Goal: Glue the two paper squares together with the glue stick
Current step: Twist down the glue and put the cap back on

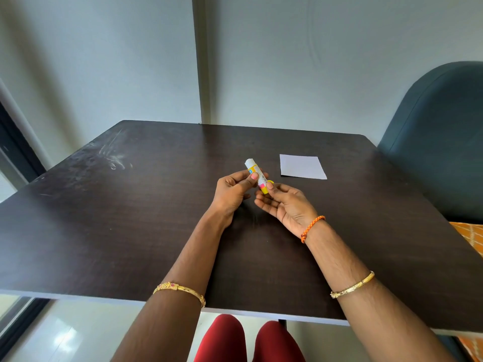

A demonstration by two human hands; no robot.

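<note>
A yellow glue stick (257, 176) with a white tip pointing up and away is held above the middle of the dark table (130, 218). My left hand (234, 190) pinches its body between thumb and fingers. My right hand (283, 205) grips its yellow bottom end with thumb and fingertips. A white paper square (302, 166) lies flat on the table just right of and beyond the hands. Only one sheet outline is visible; I cannot tell whether a second square lies under it.
A dark blue chair back (441, 142) stands at the table's right side. A grey wall runs behind the far edge. My red-clad knees (248, 340) show under the near edge. Scuff marks (112, 158) mark the table's far left.
</note>
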